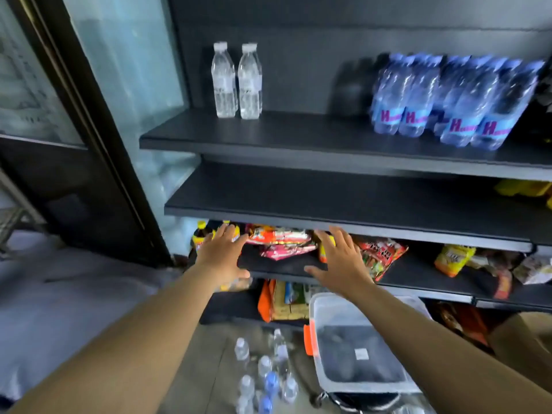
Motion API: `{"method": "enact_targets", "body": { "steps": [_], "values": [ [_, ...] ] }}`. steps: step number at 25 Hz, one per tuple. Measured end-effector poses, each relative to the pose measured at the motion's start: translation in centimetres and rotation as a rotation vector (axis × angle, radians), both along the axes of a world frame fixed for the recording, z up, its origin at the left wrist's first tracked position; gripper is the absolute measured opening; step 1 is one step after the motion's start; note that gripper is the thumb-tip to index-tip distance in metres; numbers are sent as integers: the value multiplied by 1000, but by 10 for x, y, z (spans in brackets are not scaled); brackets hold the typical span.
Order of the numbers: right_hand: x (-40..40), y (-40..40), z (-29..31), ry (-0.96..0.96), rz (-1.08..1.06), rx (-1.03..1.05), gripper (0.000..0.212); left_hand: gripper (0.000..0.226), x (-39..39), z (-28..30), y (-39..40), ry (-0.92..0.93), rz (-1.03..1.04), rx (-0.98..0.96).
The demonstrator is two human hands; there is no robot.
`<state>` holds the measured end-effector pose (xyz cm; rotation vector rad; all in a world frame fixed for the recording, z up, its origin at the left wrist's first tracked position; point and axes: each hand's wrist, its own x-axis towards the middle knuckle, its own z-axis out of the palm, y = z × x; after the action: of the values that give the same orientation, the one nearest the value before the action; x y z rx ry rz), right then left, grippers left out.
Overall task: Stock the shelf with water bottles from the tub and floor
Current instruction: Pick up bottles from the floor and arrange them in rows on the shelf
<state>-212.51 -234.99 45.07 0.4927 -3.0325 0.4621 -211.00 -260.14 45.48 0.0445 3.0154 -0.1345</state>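
Head view: the two clear water bottles [236, 82] stand upright, side by side and just touching, at the far left of the top shelf [298, 138]. To their right on the same shelf, well apart from them, sit shrink-wrapped packs of blue bottles [454, 100]. The rest of the stock is still down below: loose bottles on the floor [265, 375] near the bottom of the view, and the clear tub [316, 312] just to their right, its contents dark and hard to make out.

The risk, as I judge it, lies in the reach down. The floor bottles stand close together, so a hurried grab could topple several and send them rolling under the shelving. The two shelved bottles stand near the front edge of the shelf, and a bump while adding more could knock them off. The picture is blurred, which suggests fast movement and makes both slips likelier.

The left hand [222, 258] and the right hand [340, 264] both hover in front of the snack packets [280, 243] on the lower shelf, palms down. On each, the fingers are spread wide and straight, holding nothing and, as far as can be seen, touching nothing.
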Motion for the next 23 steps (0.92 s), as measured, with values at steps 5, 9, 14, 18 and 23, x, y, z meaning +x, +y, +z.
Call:
{"method": "enact_targets", "body": {
  "steps": [5, 9, 14, 18, 23],
  "values": [
    [21, -18, -115, -179, 50, -81, 79, 91, 45, -123, -16, -131, 132, 108],
    [47, -32, -215, -328, 41, -312, 66, 90, 84, -238, -13, -252, 316, 255],
    [75, -54, -361, -523, -169, -499, 61, 87, 131, -398, 18, -283, 535, 527],
    [72, -69, -509, -683, -272, -552, 64, 86, 157, -538, 42, -251, 774, 811],
    [57, -74, -656, -818, -403, -685, 61, 82, 160, -685, 63, -214, 920, 1002]
  ]
}}
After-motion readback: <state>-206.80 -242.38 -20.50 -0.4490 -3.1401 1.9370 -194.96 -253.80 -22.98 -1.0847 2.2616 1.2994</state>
